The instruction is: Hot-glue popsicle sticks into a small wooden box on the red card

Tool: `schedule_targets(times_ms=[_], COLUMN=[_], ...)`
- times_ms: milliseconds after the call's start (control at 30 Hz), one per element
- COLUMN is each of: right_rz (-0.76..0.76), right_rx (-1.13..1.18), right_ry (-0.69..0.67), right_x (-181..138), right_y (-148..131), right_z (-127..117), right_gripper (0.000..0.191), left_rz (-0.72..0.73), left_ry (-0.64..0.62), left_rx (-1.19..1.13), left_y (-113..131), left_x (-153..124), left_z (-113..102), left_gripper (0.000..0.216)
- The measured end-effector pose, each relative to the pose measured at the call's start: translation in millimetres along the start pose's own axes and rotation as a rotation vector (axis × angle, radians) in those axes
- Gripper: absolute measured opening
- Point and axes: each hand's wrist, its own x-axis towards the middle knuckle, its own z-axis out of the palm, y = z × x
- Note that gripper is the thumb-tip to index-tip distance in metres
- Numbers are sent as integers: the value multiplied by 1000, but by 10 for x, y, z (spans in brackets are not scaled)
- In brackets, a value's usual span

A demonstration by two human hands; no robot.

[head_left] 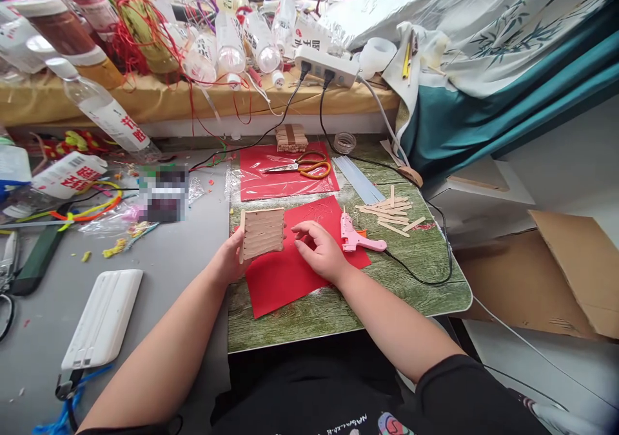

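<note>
My left hand [227, 260] grips a square panel of glued popsicle sticks [262, 232], holding it upright at the left edge of a red paper sheet [290, 274]. My right hand [319, 249] rests palm down on that red sheet, its fingers slightly curled with nothing in them. A pink glue gun [355, 236] lies just right of my right hand, its black cord trailing off to the right. Loose popsicle sticks [391, 214] lie scattered beyond the gun. All of this sits on a green wood-grain mat [338, 309].
Orange-handled scissors [304, 165] lie on a second red sheet [271, 183] farther back, behind them a stack of sticks [291, 138]. A white power strip [326, 64], bottles and red string crowd the rear shelf. A white flat case [104, 319] lies left; cardboard [575, 274] right.
</note>
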Motion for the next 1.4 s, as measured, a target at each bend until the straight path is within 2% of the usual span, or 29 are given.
schedule_targets(times_ms=[167,333,433,600,800,967,1133,1400], right_rz=[29,202,277,308,298,248,161,269], right_rx=[49,416,544,577,538,472,366,599], right_ry=[12,38,26,29,97,152,205,176], right_x=[-1,2,20,39,37,40,47,58], right_y=[9,62,80,109,127,119,87,96], right_z=[2,76,108,97,89,68,39,42], right_gripper=[23,40,45,37,35,30,27,36], left_rz=[-61,-77,-73,-50,-39,18,123,56], left_ry=[64,235,286,344,370,339,390,417], left_rx=[-52,-2,2,52,154,197,229,168], left_y=[62,-51,-121,-129,-96,-82,-65,-68], left_x=[4,122,167,157,147,149,149,159], left_z=[-12,-62,-33,-4,-34,-47,-48,-45], left_gripper=[89,66,51,46,39,33,35,37])
